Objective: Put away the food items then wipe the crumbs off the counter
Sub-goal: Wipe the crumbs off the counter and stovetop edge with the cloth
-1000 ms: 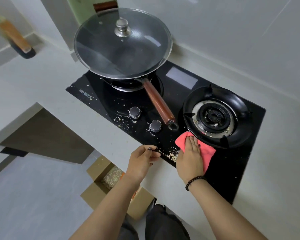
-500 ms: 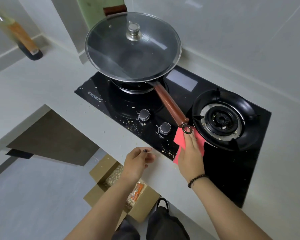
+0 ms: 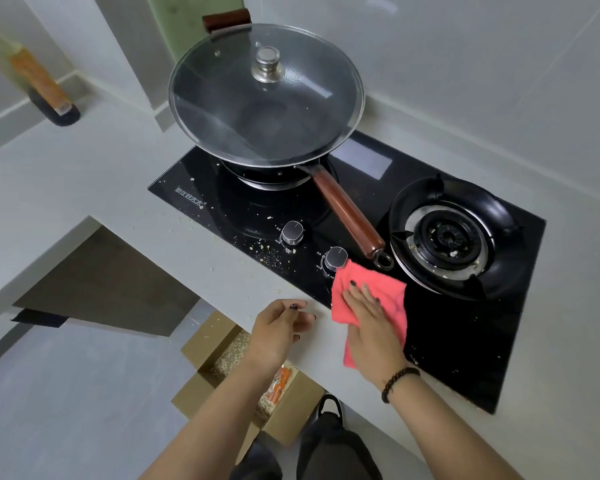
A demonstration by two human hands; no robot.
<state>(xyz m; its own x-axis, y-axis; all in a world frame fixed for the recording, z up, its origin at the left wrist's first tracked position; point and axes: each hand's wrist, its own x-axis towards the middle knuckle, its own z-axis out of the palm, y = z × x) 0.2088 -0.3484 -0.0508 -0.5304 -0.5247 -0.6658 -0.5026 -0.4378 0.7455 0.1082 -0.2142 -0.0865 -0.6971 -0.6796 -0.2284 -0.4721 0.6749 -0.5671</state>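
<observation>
My right hand [image 3: 369,327] lies flat with straight fingers on a pink cloth [image 3: 392,296], pressing it onto the front edge of the black glass stove [image 3: 465,341]. My left hand [image 3: 278,327] is cupped at the counter's front edge [image 3: 222,268], just left of the cloth, fingers loosely curled; nothing shows in it. Pale crumbs [image 3: 271,254] lie scattered on the glass around the left knob [image 3: 292,232] and on the counter strip beside it. More crumbs [image 3: 454,252] sit in the right burner.
A lidded wok [image 3: 264,95] stands on the left burner, its brown handle [image 3: 347,216] reaching toward the cloth. A second knob [image 3: 336,257] is right by the cloth. A bottle [image 3: 39,84] stands far left. An open cardboard box [image 3: 243,372] holding food packs sits on the floor below.
My right hand slid the cloth toward the counter's front edge, and the crumb pile near the stove's edge is no longer visible. My left hand stayed cupped at the edge.
</observation>
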